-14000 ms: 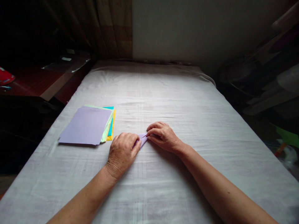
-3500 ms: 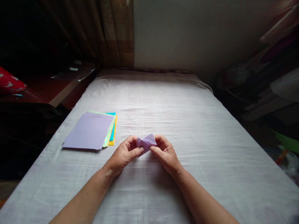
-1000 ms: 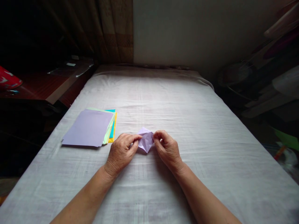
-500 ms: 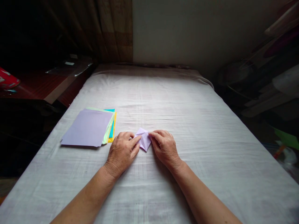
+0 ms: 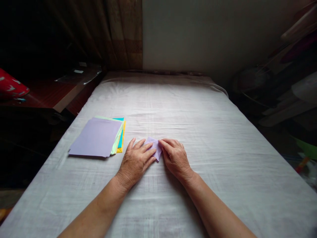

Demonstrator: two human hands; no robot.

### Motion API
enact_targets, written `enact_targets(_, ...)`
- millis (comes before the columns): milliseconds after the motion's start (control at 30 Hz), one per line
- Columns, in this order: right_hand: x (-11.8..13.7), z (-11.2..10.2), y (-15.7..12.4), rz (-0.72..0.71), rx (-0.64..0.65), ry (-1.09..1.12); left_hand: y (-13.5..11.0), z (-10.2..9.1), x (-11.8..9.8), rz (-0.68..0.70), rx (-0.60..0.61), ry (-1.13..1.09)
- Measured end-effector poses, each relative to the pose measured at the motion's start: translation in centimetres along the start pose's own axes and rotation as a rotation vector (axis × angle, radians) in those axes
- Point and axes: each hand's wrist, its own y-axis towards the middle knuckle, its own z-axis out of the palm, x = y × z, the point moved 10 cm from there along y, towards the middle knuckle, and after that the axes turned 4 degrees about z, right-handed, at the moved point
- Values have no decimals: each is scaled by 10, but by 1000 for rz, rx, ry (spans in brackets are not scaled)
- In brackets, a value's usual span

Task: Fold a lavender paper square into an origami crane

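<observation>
A small folded piece of lilac paper [image 5: 157, 145] lies on the pale bedsheet between my hands. My left hand [image 5: 137, 158] rests flat with its fingers spread, several of them pressing on the paper's left part and hiding it. The thumb and fingertips of my right hand [image 5: 175, 155] pinch the paper's right corner. Creases show on the uncovered part of the paper. To the left of my left hand sits a stack of square coloured paper [image 5: 96, 137], lilac on top, with pale green, blue and yellow edges showing at its right side.
The light plaid sheet [image 5: 210, 125] covers the broad surface before me. At the left stands a dark red-brown table [image 5: 47, 92] with a clear plastic bag [image 5: 81, 76] and a red patterned object [image 5: 11, 86]. A curtain [image 5: 123, 36] hangs behind; dim clutter lies at the right.
My left hand has opened out and slid right, its spread fingers covering more of the lilac paper. The right hand keeps its pinch on the corner. The view has shifted slightly.
</observation>
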Motion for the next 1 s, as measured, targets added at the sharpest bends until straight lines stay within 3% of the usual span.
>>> enact_targets(200, -2, -3, -1, 16, -35, -15, 7, -2, -5, -16, -58, 50)
enact_targets(533, -10, -3, -4, 48, -9, 64, 2, -9, -14, 152, -141, -8)
enact_targets(1000, -7, -16, -7, 36, -92, 181, 3, -8, 3, -67, -146, -169)
